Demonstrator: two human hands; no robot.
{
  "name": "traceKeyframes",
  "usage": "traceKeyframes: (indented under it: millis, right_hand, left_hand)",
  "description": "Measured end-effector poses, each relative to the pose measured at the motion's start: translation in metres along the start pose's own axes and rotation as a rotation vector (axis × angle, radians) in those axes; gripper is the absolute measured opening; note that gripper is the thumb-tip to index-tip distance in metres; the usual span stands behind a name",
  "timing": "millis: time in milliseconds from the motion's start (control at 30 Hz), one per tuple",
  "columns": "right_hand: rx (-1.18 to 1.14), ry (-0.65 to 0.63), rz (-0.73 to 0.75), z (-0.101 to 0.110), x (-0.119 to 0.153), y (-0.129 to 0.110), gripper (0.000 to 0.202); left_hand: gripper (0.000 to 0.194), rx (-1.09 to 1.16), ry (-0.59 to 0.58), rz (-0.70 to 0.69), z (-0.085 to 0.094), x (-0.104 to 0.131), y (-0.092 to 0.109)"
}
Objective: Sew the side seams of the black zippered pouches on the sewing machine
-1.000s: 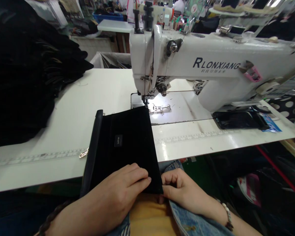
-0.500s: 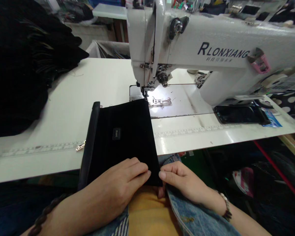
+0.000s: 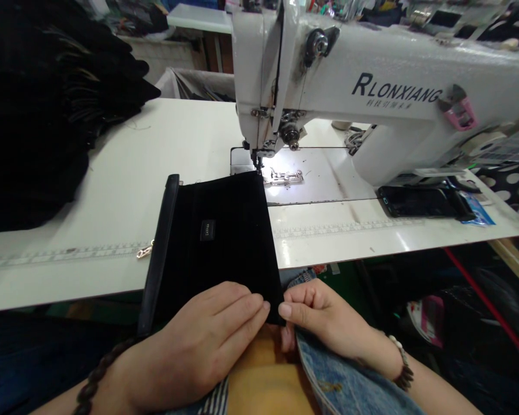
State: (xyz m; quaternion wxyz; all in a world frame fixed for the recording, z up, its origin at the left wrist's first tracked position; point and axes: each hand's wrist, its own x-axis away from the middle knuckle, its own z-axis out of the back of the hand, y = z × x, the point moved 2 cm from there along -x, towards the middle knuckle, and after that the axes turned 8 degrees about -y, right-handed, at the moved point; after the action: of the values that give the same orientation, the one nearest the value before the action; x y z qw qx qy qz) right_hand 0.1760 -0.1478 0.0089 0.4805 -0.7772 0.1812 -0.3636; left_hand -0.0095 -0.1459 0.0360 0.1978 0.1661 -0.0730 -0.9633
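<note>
A flat black fabric pouch (image 3: 233, 259) lies partly on the sewing table and reaches over its front edge toward my lap. It has a small dark label (image 3: 208, 230), a smooth black strip along its left side and a metal zip pull (image 3: 145, 251). Its far right corner is at the needle and presser foot (image 3: 258, 161). My left hand (image 3: 211, 331) is closed on the pouch's near part, fingers pressed together and the thumb against them; what lies under the fingers is hidden. My right hand (image 3: 318, 308) pinches the near right corner between thumb and bent fingers.
The white sewing machine (image 3: 393, 75) stands over a metal plate (image 3: 320, 173). A heap of black pieces (image 3: 30, 127) covers the table's left. A phone (image 3: 415, 202) rests at the right, and a ruler strip (image 3: 341, 227) runs along the front.
The view has shifted slightly. The pouch's far corner remains at the needle, and my left hand sits a little farther right, nearer the right edge. My right hand keeps its pinch.
</note>
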Motion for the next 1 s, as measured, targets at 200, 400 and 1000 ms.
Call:
traceKeyframes:
  millis: [200, 400, 1000]
  right_hand:
    - [1.007, 0.308, 0.488, 0.005, 0.023, -0.015, 0.012]
    - [1.444, 0.259, 0.748, -0.002, 0.023, -0.017, 0.02]
    - [1.547, 0.247, 0.842, -0.01, 0.019, -0.025, 0.019]
  left_hand:
    - [0.032, 0.021, 0.023, 0.018, -0.001, 0.001, 0.0]
    - [0.029, 0.007, 0.026, 0.012, 0.0, -0.001, 0.0]
    - [0.033, -0.003, 0.023, 0.024, 0.003, -0.005, -0.001]
